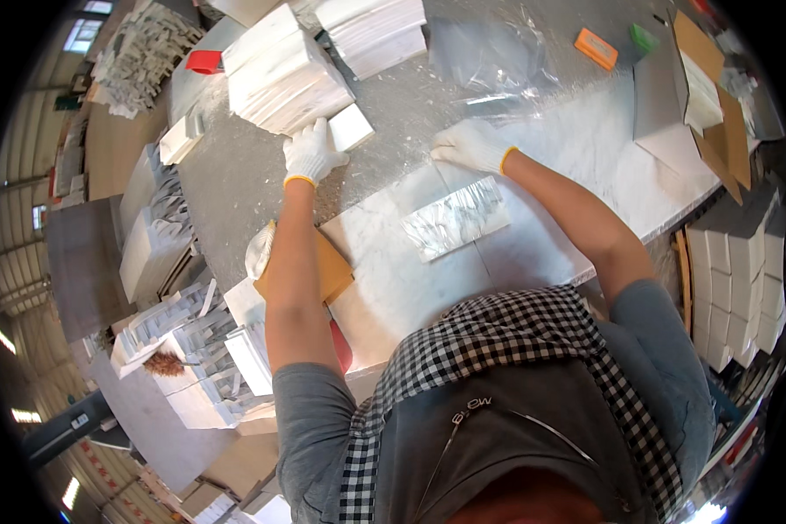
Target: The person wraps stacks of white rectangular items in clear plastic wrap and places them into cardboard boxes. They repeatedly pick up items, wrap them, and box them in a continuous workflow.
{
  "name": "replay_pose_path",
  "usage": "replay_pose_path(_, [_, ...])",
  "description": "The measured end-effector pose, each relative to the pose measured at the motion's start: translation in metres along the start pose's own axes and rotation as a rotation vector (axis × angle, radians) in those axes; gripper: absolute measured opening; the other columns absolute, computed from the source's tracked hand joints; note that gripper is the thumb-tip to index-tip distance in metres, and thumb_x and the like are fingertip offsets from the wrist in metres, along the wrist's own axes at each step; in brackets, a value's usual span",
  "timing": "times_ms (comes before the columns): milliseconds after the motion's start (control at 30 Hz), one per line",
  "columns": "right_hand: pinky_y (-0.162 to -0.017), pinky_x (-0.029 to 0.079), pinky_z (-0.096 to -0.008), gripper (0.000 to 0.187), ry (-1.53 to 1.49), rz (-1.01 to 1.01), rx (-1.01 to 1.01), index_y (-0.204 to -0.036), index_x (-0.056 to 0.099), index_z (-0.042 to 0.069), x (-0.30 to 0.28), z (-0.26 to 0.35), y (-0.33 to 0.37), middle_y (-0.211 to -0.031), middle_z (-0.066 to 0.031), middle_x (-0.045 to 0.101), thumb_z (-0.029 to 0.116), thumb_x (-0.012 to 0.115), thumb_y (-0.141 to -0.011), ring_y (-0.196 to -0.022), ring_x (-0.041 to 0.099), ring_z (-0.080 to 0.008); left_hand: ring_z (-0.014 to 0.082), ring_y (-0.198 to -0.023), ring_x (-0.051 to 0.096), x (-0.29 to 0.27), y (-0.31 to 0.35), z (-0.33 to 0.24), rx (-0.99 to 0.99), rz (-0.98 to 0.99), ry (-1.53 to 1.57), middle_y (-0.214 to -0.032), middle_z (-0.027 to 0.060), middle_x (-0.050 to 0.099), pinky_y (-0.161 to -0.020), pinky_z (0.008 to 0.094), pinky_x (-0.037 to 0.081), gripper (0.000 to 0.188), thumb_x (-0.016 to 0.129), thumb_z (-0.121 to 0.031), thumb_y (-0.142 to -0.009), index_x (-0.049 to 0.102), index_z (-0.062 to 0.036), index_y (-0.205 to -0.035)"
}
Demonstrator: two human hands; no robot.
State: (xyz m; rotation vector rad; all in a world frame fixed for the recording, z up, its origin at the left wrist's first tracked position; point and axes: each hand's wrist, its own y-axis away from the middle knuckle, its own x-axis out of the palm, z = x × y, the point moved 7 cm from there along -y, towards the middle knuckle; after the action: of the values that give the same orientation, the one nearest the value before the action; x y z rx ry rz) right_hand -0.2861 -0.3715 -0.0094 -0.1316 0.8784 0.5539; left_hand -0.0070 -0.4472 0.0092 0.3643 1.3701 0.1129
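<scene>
Both my hands wear white knit gloves with yellow cuffs. My left hand (312, 157) reaches to the near end of a tall stack of white stone tiles (279, 74), its fingers stretched against the lower edge and its thumb apart. A small white block (350, 128) lies just right of those fingers. My right hand (472, 147) rests at the far edge of a white marble slab (371, 271), fingers curled together; what is under them is hidden. Between my forearms, a rectangular tile with grey-white streaks (456, 218) lies flat on the slab.
A second tile stack (375, 39) stands behind. Clear plastic film (489, 57), an orange box-shaped item (596, 49) and an open carton (664, 113) are at the far right. Tan cardboard (332, 266) lies beside my left forearm. Stacked stone strips (205, 349) stand left.
</scene>
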Motion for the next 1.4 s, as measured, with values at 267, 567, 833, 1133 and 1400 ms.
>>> replay_pose_path(267, [-0.088, 0.053, -0.0458, 0.034, -0.036, -0.061, -0.024, -0.106, 0.077, 0.015, 0.004, -0.009, 0.006, -0.102, -0.0148, 0.075, 0.042, 0.061, -0.095, -0.097, 0.070, -0.0370, 0.0375, -0.122, 0.064, 0.001, -0.015, -0.009, 0.107, 0.026, -0.095, -0.131, 0.0207, 0.067, -0.104, 0.0464, 0.051, 0.085, 0.085, -0.049, -0.070, 0.055, -0.0030, -0.135])
replay_pose_path(567, [-0.088, 0.053, -0.0468, 0.034, -0.076, -0.100, -0.028, -0.102, 0.077, 0.015, -0.007, -0.010, 0.017, -0.103, -0.0135, 0.075, 0.043, 0.061, -0.093, -0.099, 0.070, -0.0371, 0.0389, -0.109, 0.070, -0.043, 0.041, -0.029, 0.089, 0.025, 0.175, -0.113, 0.0248, 0.073, -0.097, 0.0434, 0.055, 0.074, 0.081, -0.050, -0.066, 0.067, 0.0007, -0.118])
replay_pose_path(833, [-0.088, 0.053, -0.0457, 0.035, -0.086, -0.059, 0.020, -0.107, 0.078, 0.014, -0.016, -0.008, 0.026, -0.104, -0.0146, 0.075, 0.041, 0.061, -0.094, -0.100, 0.070, -0.0365, 0.0408, -0.093, 0.069, -0.111, 0.171, -0.146, 0.364, -0.145, 0.241, -0.095, 0.0213, 0.070, -0.087, 0.0475, 0.054, 0.065, 0.084, -0.054, -0.061, 0.064, -0.0010, -0.093])
replay_pose_path(1133, [-0.082, 0.053, -0.0386, 0.036, -0.417, -0.168, 0.087, -0.108, 0.077, 0.010, -0.026, -0.020, 0.031, -0.090, -0.0098, 0.075, 0.040, 0.062, -0.096, -0.084, 0.071, -0.0262, 0.0371, -0.113, 0.062, -0.085, 0.204, -0.205, 0.410, -0.117, 0.157, -0.113, 0.0186, 0.067, -0.097, 0.0484, 0.046, 0.081, 0.083, -0.056, -0.061, 0.062, -0.0015, -0.117])
replay_pose_path(1400, [-0.075, 0.054, -0.0303, 0.037, -0.471, -0.166, 0.020, -0.110, 0.075, 0.001, -0.047, 0.004, 0.029, -0.088, -0.0070, 0.074, 0.034, 0.069, -0.097, -0.076, 0.067, -0.0139, 0.0371, -0.113, 0.061, -0.081, 0.203, -0.208, 0.410, -0.091, 0.136, -0.116, 0.0181, 0.066, -0.095, 0.0476, 0.047, 0.094, 0.083, -0.064, -0.061, 0.059, -0.0009, -0.127])
